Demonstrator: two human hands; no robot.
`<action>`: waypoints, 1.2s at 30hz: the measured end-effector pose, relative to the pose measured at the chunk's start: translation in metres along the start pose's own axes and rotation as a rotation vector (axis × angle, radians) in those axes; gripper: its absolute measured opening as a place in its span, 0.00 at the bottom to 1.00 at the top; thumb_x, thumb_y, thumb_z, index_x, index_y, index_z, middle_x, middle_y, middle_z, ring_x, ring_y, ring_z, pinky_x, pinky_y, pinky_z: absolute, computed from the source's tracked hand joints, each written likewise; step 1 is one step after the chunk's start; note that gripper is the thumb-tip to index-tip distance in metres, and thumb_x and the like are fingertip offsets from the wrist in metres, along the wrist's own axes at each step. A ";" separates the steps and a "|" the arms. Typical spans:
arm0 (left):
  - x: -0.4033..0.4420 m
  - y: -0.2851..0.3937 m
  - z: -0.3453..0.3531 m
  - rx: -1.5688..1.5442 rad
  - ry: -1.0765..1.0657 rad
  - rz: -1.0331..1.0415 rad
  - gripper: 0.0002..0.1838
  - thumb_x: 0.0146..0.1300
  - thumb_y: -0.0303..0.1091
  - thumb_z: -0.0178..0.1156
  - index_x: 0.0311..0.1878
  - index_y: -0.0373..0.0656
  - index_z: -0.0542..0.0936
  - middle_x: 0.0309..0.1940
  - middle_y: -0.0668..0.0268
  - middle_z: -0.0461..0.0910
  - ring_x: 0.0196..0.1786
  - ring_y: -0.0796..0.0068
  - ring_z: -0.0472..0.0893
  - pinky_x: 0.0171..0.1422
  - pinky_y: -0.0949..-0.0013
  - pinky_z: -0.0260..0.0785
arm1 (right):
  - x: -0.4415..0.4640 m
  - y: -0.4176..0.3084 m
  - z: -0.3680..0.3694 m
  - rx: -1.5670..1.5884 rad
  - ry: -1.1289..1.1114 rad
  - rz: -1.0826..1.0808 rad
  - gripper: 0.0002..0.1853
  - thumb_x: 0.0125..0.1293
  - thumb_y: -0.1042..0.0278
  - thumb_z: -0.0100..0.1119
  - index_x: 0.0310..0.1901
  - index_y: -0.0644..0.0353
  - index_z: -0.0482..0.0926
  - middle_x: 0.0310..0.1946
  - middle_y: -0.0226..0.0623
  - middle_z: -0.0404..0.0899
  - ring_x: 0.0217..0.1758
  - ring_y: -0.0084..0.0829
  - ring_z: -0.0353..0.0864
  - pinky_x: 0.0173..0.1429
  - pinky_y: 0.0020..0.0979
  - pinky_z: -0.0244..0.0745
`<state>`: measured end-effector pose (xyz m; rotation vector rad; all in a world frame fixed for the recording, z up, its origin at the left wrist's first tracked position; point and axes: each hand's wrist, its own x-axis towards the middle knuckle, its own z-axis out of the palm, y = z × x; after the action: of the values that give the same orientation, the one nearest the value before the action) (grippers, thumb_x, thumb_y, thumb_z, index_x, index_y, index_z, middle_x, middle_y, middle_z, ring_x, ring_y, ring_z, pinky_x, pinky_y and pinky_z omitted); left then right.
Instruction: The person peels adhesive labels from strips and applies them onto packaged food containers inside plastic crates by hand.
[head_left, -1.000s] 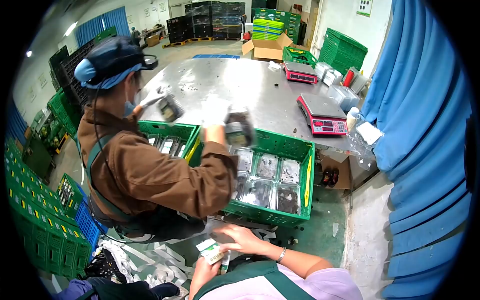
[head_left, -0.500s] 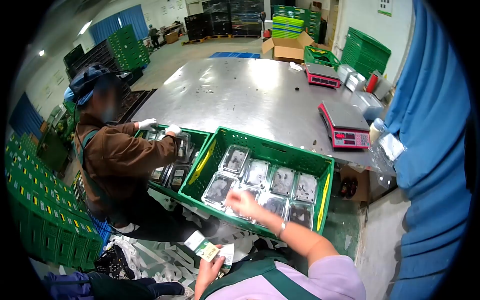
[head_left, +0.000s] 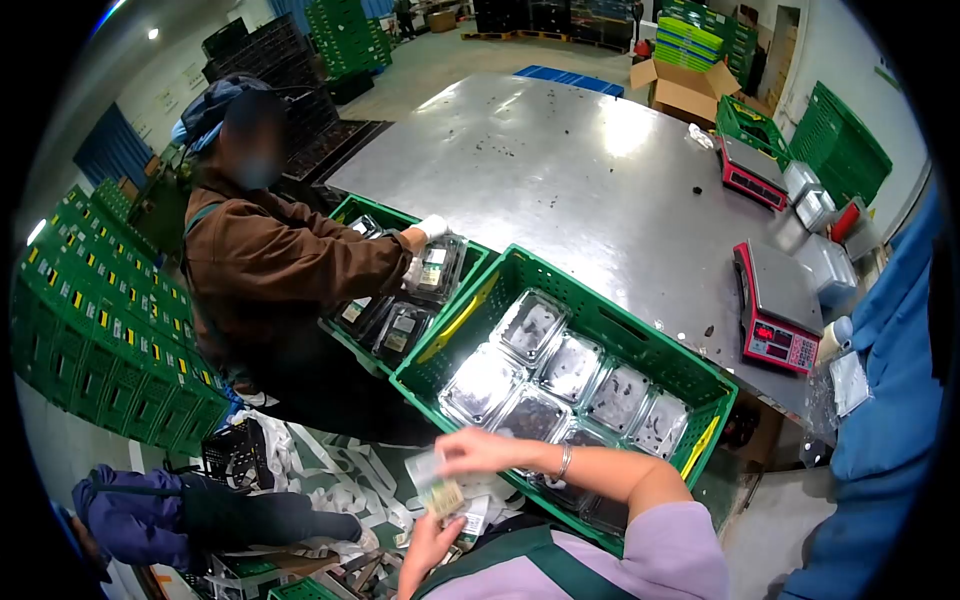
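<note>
At the bottom centre, the left hand (head_left: 430, 543) grips printed labels (head_left: 443, 498). Just above, the right hand (head_left: 478, 452), fingers curled, meets their blurred upper end; whether it pinches, I cannot tell.

A broad metal bench (head_left: 560, 150) is filling the middle of the room, its top catching a bright patch of glare. Behind it, a beige floor (head_left: 430, 75) is stretching back to dark stacks (head_left: 570, 18) that are standing on pallets. A blue curtain (head_left: 890, 420) is hanging in folds at the right, near a white wall (head_left: 835, 60); another blue drape (head_left: 110, 145) is covering part of the left side. Tall green crate stacks (head_left: 110, 330) are lining that side, and a small ceiling light (head_left: 153, 34) is glowing above.
</note>
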<state>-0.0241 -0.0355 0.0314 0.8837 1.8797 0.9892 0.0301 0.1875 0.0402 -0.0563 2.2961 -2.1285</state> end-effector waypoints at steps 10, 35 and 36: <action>-0.005 -0.009 0.001 -0.507 0.246 -0.090 0.05 0.56 0.22 0.57 0.36 0.32 0.75 0.32 0.65 0.77 0.34 0.83 0.74 0.40 0.80 0.67 | -0.006 0.162 -0.179 -0.686 1.197 0.542 0.18 0.44 0.57 0.67 0.27 0.65 0.77 0.31 0.49 0.79 0.32 0.42 0.80 0.36 0.38 0.74; 0.014 -0.016 0.005 -0.456 0.033 0.018 0.17 0.59 0.29 0.53 0.52 0.34 0.69 0.42 0.63 0.75 0.43 0.78 0.73 0.48 0.74 0.66 | -0.004 0.042 -0.024 -0.605 0.868 0.131 0.10 0.59 0.63 0.53 0.32 0.63 0.72 0.26 0.47 0.75 0.30 0.46 0.75 0.33 0.37 0.69; 0.011 -0.020 -0.005 -0.320 0.014 0.060 0.18 0.59 0.28 0.53 0.53 0.34 0.69 0.43 0.63 0.75 0.44 0.78 0.73 0.49 0.74 0.65 | 0.006 0.055 -0.041 -0.592 0.935 0.112 0.10 0.58 0.63 0.54 0.31 0.63 0.72 0.26 0.47 0.75 0.30 0.47 0.75 0.34 0.39 0.69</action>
<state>-0.0369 -0.0372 0.0117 0.7461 1.6527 1.2925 0.0219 0.2320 -0.0112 1.2624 3.1838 -1.4760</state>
